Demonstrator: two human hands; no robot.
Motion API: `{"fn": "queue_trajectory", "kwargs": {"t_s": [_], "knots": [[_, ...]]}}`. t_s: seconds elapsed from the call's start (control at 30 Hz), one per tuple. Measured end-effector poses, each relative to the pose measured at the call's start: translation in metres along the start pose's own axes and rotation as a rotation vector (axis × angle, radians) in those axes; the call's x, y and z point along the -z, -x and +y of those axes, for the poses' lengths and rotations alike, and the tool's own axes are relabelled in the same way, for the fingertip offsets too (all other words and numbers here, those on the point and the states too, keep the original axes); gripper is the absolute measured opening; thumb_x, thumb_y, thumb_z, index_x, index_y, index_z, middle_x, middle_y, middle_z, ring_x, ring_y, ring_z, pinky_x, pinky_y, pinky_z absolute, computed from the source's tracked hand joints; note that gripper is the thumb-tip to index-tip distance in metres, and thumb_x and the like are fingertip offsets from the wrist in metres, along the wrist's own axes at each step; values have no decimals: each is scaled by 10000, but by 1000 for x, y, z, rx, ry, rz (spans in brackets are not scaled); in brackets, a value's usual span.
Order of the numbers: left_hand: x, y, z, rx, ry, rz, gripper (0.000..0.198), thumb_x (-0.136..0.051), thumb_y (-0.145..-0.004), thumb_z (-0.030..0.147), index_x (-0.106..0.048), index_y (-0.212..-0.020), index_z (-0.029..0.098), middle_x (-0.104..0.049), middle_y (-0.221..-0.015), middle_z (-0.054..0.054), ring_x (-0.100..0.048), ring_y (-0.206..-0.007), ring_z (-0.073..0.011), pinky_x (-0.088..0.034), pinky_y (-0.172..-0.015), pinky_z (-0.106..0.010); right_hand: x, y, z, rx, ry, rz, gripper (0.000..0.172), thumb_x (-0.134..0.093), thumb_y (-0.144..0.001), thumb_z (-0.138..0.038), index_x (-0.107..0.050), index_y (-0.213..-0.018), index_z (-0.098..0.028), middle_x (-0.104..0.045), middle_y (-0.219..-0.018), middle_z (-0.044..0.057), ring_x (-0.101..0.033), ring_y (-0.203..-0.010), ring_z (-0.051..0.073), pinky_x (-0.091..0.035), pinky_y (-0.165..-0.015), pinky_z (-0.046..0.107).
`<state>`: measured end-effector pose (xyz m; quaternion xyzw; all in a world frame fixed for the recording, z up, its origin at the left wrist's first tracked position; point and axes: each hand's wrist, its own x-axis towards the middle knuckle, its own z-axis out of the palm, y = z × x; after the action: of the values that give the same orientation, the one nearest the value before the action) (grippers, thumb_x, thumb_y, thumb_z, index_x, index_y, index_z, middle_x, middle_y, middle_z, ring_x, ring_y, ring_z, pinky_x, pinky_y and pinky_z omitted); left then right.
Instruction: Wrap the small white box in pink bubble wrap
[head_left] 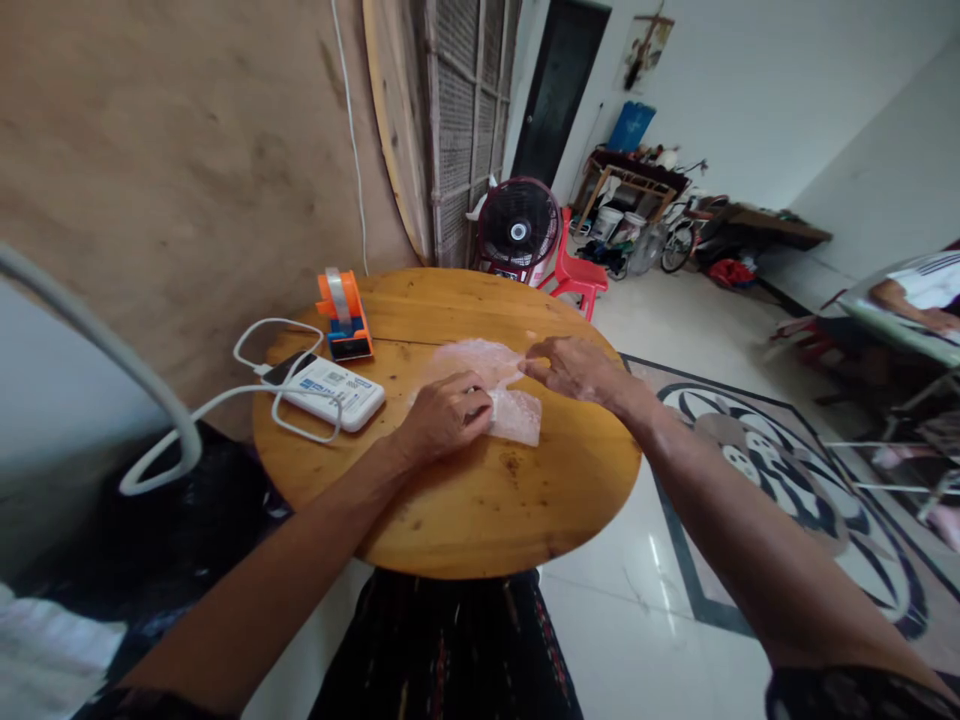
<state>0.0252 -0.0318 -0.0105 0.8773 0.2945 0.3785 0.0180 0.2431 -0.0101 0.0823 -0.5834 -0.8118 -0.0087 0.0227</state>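
Observation:
A pale pink, thin plastic bag point(517, 410) lies flat on the round wooden table point(480, 510). My left hand point(442, 417) rests on its near left part, fingers curled and pressing it down. My right hand point(574, 368) is at the bag's far right edge, thumb and fingers pinched on the plastic. Both forearms reach in from the bottom of the view.
A white power bank point(335, 393) with a white cable point(255, 345) and a dark phone beneath it lies at the table's left. An orange and blue tape dispenser point(343, 315) stands behind it. A fan point(517, 230) and red chair point(581, 275) stand beyond the table. Another person sits at far right.

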Motion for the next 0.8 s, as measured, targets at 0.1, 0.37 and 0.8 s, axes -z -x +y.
{"fn": "queue_trajectory", "kwargs": {"t_s": [0.1, 0.37, 0.8], "knots": [[-1, 1, -1, -4, 2, -2, 170, -548, -862, 182, -712, -821, 177, -690, -931, -68, -636, -844, -164, -495, -733, -277, -10, -4, -13, -158, -71, 24, 409, -511, -906, -528, -741, -959, -194, -719, -791, 114, -648, -760, 252, -407, -653, 323], [-5, 2, -5, 6, 28, 5, 166, -549, -859, 183, -712, -833, 176, -676, -922, -55, -621, -825, -154, -487, -750, -271, -28, -24, -10, -137, -224, 142, 412, -582, -762, -102, -618, -1162, -190, -694, -740, 25, -620, -679, 171, -425, -630, 270], [-2, 1, -2, 35, 14, -9, 155, -552, -844, 178, -705, -821, 181, -684, -914, -52, -635, -826, -153, -480, -732, -257, -20, -20, 53, -173, -985, 31, 177, -729, -725, -259, -671, -847, -144, -650, -594, -5, -589, -499, 114, -473, -505, 244]]}}
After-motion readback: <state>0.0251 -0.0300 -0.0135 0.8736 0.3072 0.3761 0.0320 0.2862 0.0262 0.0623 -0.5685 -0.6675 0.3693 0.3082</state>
